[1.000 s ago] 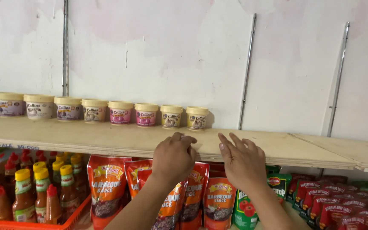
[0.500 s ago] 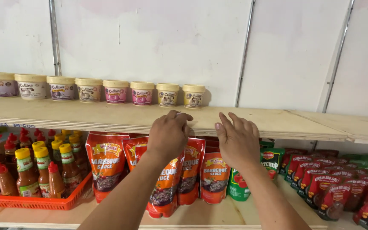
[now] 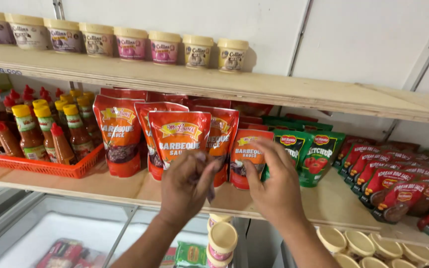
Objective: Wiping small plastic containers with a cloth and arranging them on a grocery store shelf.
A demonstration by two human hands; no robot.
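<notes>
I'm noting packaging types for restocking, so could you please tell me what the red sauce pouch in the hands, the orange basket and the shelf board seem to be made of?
Red sauce pouch: apparently glossy plastic film, judging by its sheen and creases; the left hand pinches its bottom edge.
Orange basket: probably moulded plastic, with a lattice wall.
Shelf board: looks like unfinished plywood, with pale grain and a layered edge.
</notes>
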